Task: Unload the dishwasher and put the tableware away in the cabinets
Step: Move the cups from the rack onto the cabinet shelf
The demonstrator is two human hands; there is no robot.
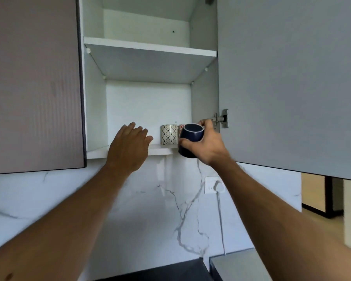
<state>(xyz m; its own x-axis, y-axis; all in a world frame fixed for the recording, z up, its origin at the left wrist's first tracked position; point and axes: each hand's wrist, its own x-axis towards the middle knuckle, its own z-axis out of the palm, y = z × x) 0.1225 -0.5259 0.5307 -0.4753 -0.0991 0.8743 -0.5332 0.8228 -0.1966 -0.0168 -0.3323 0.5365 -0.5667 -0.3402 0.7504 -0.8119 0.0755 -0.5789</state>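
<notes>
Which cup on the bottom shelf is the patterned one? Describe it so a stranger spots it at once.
Look into the open wall cabinet, at its bottom shelf. Toward the right stands the patterned cup, upright, pale with a dark diamond lattice. The dark blue cup beside it is plain and held in the right hand.

wall: white marble (142, 209) with grey veins, low in the frame
socket: white wall plug (214, 185), lower middle
doorway: yellowish room (312, 191), far right

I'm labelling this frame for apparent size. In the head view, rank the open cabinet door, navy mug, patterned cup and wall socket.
1. open cabinet door
2. navy mug
3. patterned cup and wall socket look alike; unranked.
</notes>
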